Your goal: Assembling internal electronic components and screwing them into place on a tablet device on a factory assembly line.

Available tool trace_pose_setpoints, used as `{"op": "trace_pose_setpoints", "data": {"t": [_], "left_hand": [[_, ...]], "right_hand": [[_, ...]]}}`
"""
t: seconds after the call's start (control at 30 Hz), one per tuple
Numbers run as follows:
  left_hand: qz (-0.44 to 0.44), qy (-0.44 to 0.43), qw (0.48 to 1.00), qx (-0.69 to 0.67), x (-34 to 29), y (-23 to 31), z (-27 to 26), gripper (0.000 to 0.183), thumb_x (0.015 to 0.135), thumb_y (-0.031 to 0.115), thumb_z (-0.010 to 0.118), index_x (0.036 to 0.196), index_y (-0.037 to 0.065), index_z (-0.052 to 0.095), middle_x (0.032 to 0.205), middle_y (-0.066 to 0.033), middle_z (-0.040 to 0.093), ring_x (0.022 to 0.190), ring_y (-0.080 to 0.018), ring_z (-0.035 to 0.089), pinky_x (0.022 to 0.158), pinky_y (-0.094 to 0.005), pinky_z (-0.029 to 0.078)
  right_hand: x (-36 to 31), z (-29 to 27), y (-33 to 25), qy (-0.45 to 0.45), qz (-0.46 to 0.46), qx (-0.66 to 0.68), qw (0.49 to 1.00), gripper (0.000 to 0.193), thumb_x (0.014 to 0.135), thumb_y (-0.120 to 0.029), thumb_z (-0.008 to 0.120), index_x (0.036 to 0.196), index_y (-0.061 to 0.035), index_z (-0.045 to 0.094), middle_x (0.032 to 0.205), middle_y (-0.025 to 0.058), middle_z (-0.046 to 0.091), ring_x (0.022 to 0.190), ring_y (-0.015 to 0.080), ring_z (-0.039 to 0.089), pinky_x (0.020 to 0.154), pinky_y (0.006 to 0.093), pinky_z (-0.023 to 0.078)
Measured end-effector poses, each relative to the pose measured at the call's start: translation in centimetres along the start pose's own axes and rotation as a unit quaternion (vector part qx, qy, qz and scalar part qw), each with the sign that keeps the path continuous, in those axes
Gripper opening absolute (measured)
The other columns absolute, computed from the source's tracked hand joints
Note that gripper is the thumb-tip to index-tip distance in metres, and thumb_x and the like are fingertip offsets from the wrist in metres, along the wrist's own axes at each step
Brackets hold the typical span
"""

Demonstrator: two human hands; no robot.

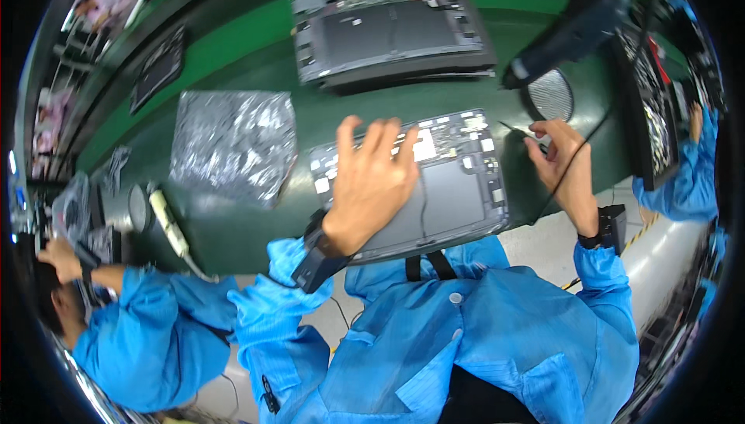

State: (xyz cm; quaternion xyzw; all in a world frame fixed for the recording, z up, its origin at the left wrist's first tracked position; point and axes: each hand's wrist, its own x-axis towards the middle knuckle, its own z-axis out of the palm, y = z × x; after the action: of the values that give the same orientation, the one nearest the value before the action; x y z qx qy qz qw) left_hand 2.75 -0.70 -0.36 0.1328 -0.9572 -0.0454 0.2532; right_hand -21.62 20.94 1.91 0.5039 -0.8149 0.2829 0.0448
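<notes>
An opened laptop base (458, 191), with circuit boards along its far side and a flat grey battery block nearer me, lies before me at the bench's front edge. My left hand (372, 179) rests over its left half, fingers spread and pointing away, nothing held. To the right of the base, my right hand (565, 160) is closed, thumb and fingers pinching a thin, dark, pointed tool (514, 130), whose tip points left toward the base. Its exact kind is too blurred to tell. A black cable passes across the right hand.
Beyond the base sits a stack of similar laptop bases (396, 28). A silvery plastic bag (233, 140) lies left, near a cream corded tool (167, 222). A black barrel-shaped device (566, 39) overhangs a round dish (549, 96). Co-workers' blue sleeves (167, 331) show at both sides.
</notes>
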Motion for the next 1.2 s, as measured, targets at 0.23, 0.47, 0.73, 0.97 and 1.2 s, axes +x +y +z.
{"op": "trace_pose_setpoints", "data": {"t": [0.23, 0.47, 0.73, 0.97, 1.2], "left_hand": [[0.004, -0.010, 1.000, -0.016, 0.5, 0.2, -0.4, 0.038, 0.086, 0.010, 0.076, 0.124, 0.007, 0.073, 0.121, -0.0129, 0.069, 0.110, -0.0288, 0.067, 0.106, -0.0563, 0.040], [0.002, -0.004, 1.000, -0.024, 0.2, 0.1, -0.5, 0.038, 0.086, 0.010, 0.077, 0.124, 0.007, 0.073, 0.120, -0.0128, 0.068, 0.109, -0.0293, 0.066, 0.105, -0.0567, 0.041], [0.002, -0.007, 1.000, -0.010, 0.2, 0.2, -0.1, 0.039, 0.087, 0.013, 0.076, 0.125, 0.007, 0.073, 0.121, -0.0128, 0.068, 0.112, -0.0279, 0.066, 0.109, -0.0568, 0.040], [-0.010, -0.018, 1.000, -0.008, -0.2, 0.3, 0.0, 0.043, 0.085, 0.016, 0.078, 0.126, 0.005, 0.072, 0.121, -0.0124, 0.066, 0.113, -0.0264, 0.064, 0.109, -0.0570, 0.039], [-0.012, -0.009, 1.000, -0.001, -0.1, 0.4, 0.3, 0.042, 0.086, 0.015, 0.078, 0.126, 0.004, 0.072, 0.120, -0.0127, 0.065, 0.113, -0.0266, 0.064, 0.109, -0.0577, 0.039]], "right_hand": [[-1.0, 0.2, 1.1, -0.024, 0.009, -0.028, 0.999, 0.012, 0.092, -0.001, 0.074, 0.101, -0.0004, 0.065, 0.097, 0.0192, 0.067, 0.080, 0.0440, 0.068, 0.069, 0.0491, 0.053], [-1.5, 0.0, 2.3, -0.028, -0.023, 0.016, 0.999, 0.013, 0.095, 0.004, 0.069, 0.107, 0.0004, 0.065, 0.097, 0.0208, 0.064, 0.084, 0.0443, 0.067, 0.070, 0.0478, 0.052], [3.7, 2.4, -6.0, -0.100, 0.000, 0.424, 0.900, 0.008, 0.108, -0.002, 0.061, 0.105, 0.0055, 0.060, 0.105, 0.0138, 0.071, 0.084, 0.0161, 0.075, 0.078, 0.0280, 0.060], [7.5, 8.0, -7.8, -0.062, -0.146, 0.307, 0.938, 0.013, 0.103, 0.002, 0.068, 0.114, 0.0075, 0.065, 0.103, 0.0139, 0.075, 0.090, 0.0203, 0.078, 0.082, 0.0305, 0.062], [6.7, 8.8, -7.8, -0.049, -0.082, 0.363, 0.927, 0.015, 0.099, 0.008, 0.069, 0.112, 0.0077, 0.063, 0.104, 0.0160, 0.076, 0.097, 0.0265, 0.081, 0.085, 0.0339, 0.063]]}}
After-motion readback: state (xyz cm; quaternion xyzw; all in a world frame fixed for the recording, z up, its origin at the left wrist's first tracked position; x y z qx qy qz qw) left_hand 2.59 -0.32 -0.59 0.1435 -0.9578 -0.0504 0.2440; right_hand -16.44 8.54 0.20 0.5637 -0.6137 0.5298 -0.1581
